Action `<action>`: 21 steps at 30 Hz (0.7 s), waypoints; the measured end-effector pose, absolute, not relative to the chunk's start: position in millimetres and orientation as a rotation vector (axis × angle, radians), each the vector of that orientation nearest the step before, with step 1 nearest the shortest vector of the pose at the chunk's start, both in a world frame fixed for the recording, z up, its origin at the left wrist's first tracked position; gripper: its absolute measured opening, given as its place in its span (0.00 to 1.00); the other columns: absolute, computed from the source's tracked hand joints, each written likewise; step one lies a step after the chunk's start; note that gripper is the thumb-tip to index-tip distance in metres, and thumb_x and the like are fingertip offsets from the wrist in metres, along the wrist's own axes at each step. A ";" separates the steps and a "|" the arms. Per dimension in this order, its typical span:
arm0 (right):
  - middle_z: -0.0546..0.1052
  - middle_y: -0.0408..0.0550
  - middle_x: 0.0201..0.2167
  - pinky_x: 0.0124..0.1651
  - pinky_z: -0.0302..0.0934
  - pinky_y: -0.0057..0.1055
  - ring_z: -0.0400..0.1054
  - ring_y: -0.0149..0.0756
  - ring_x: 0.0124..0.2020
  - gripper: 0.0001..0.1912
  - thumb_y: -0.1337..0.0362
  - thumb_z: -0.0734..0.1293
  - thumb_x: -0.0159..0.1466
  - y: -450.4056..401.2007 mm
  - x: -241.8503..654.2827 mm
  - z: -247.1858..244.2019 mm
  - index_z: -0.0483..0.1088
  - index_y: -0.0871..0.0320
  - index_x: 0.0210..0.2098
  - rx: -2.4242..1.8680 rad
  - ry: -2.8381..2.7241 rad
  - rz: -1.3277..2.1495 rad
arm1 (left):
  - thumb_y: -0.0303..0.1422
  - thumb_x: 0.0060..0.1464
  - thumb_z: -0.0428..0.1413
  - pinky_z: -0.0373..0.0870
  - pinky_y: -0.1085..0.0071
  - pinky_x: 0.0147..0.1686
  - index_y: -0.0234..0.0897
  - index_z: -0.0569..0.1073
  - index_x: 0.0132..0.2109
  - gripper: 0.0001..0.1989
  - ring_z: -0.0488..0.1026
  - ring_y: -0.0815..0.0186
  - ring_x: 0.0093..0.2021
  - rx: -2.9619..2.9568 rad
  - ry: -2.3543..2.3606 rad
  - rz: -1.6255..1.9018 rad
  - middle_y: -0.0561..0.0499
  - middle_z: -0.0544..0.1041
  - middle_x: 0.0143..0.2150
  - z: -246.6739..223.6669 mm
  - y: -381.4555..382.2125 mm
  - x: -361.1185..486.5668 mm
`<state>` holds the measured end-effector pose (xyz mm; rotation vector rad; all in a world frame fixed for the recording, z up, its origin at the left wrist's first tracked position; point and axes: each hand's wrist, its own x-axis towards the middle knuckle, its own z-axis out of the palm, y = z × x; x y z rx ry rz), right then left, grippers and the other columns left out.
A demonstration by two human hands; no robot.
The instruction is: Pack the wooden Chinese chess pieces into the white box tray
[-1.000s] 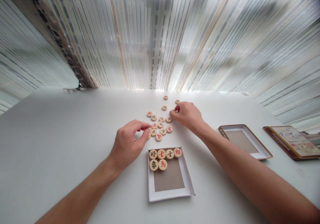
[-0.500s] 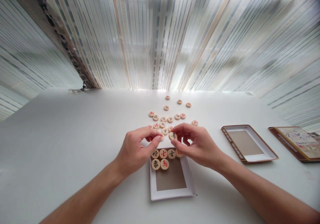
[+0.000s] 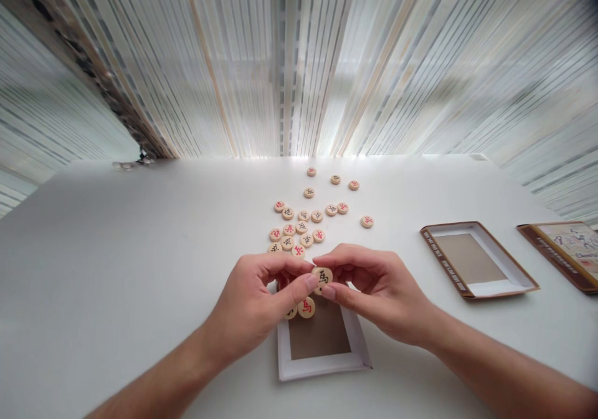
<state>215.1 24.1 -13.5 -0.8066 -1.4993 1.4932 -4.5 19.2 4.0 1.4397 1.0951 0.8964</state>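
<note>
A round wooden Chinese chess piece [image 3: 322,277] with a black character is held over the near end of an open shallow box [image 3: 322,370]. My right hand [image 3: 378,282] pinches it between thumb and forefinger from the right. From the left, the thumb and fingers of my left hand [image 3: 261,297] close against the same piece. Inside the box lies a red-marked chess piece [image 3: 306,307], and beside it a black-marked piece [image 3: 290,312] is partly covered by my left thumb. My hands hide the box's far row.
Beyond my hands, several loose chess pieces [image 3: 301,226] with red or black characters are scattered on the white table [image 3: 140,251]. To the right lie a second shallow box part [image 3: 427,244] and a printed box lid [image 3: 572,241]. Striped curtains [image 3: 252,64] hang behind the table.
Both hands have come together and nearer to me, bringing the black-marked piece over the box. My left hand has left the loose pieces and now touches the piece my right hand holds.
</note>
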 end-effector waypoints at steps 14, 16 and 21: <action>0.84 0.49 0.32 0.33 0.75 0.30 0.77 0.35 0.30 0.08 0.61 0.82 0.62 18.6 206.5 -2.6 0.86 0.56 0.40 -0.902 -1.308 1.544 | 0.32 0.62 0.66 0.75 0.71 0.32 0.40 0.85 0.37 0.05 0.76 0.65 0.28 1.638 1.129 0.977 0.52 0.84 0.27 10.1 13.8 2.0; 0.83 0.48 0.31 0.34 0.75 0.31 0.77 0.36 0.30 0.07 0.61 0.82 0.62 18.4 205.9 -2.2 0.86 0.55 0.39 -0.888 -1.297 1.552 | 0.32 0.62 0.65 0.75 0.71 0.32 0.40 0.85 0.36 0.05 0.76 0.65 0.28 1.647 1.121 0.986 0.52 0.83 0.27 10.8 13.6 3.0; 0.83 0.48 0.30 0.34 0.74 0.32 0.76 0.36 0.31 0.06 0.60 0.80 0.64 18.3 207.0 -2.0 0.87 0.54 0.39 -0.878 -1.295 1.577 | 0.31 0.62 0.65 0.76 0.71 0.32 0.40 0.85 0.35 0.06 0.77 0.66 0.28 1.624 1.110 1.001 0.53 0.84 0.28 10.3 12.6 2.3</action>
